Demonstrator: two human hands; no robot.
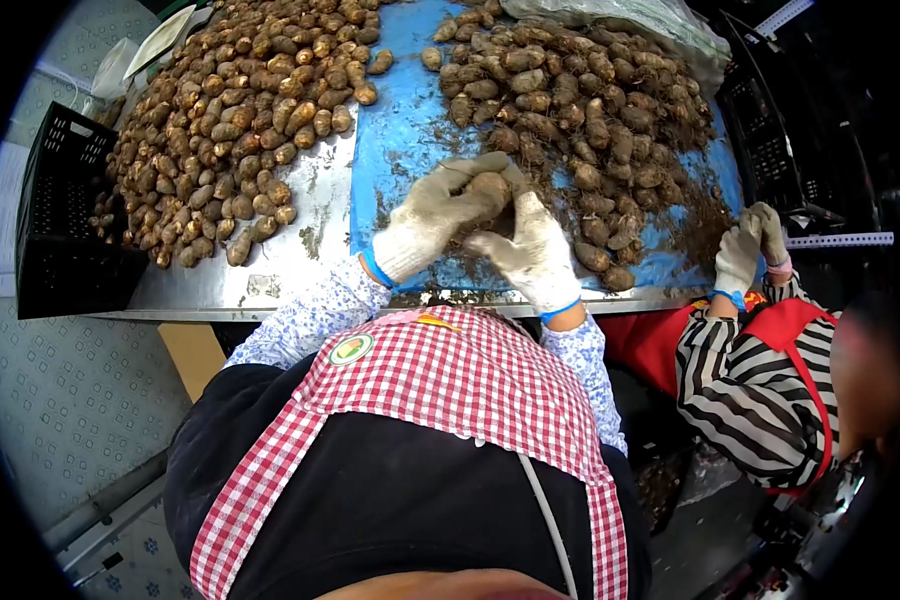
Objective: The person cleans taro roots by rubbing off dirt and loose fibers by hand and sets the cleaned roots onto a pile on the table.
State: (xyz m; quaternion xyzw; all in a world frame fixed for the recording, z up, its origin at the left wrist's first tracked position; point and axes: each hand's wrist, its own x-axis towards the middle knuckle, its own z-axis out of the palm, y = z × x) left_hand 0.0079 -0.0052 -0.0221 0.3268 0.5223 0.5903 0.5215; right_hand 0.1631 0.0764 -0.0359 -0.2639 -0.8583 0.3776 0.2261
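Head view: gloved left hand (422, 222), fingers wrapped round a rough, oval brown tuber (488, 189) above blue plastic sheeting (398, 95) on the metal worktop (308, 218); right hand (535, 250) curved beside it, grip unclear. Black perforated crate (55, 245) at left, contents unclear.

No readable text or numbers.

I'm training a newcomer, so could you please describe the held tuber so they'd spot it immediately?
Start at the blue sheet covering part of the metal table. Near its front edge, find the camera wearer's gloved left hand and right hand. The tuber is held between them, unlike its neighbours lying in the right heap.
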